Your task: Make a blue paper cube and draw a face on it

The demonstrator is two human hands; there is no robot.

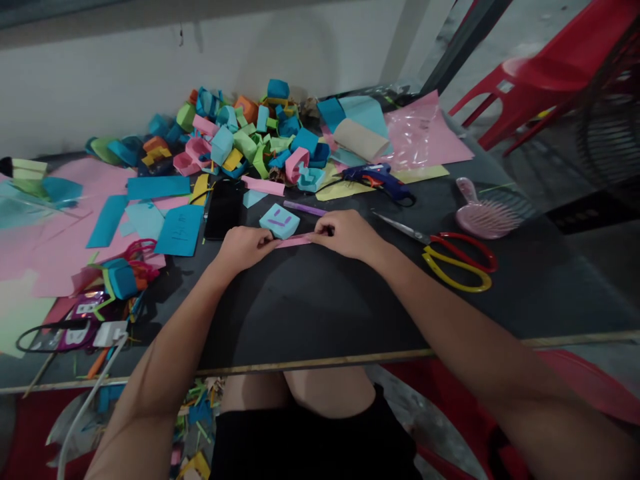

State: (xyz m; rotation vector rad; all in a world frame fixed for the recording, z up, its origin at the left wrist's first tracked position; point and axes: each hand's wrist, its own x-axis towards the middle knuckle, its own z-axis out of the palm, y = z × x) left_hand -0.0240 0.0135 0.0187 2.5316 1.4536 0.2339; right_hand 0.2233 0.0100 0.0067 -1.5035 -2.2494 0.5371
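A narrow pink paper strip (295, 241) stretches between my two hands, low over the dark table (320, 307). My left hand (246, 248) pinches its left end. At the right end, my right hand (345, 233) has thumb and fingers closed on it. Just behind the strip sits a light blue folded paper piece (279, 221) with a purple smiling face drawn on it. A purple pen (305, 209) lies behind that piece, its right end by my right hand's fingers.
Scissors (435, 247), a pink hairbrush (483, 212) and a blue glue gun (377, 179) lie to the right. Many folded paper pieces (245, 143) pile up at the back. A black phone (224, 210), blue paper (180, 230) and a white cable (95, 387) are left.
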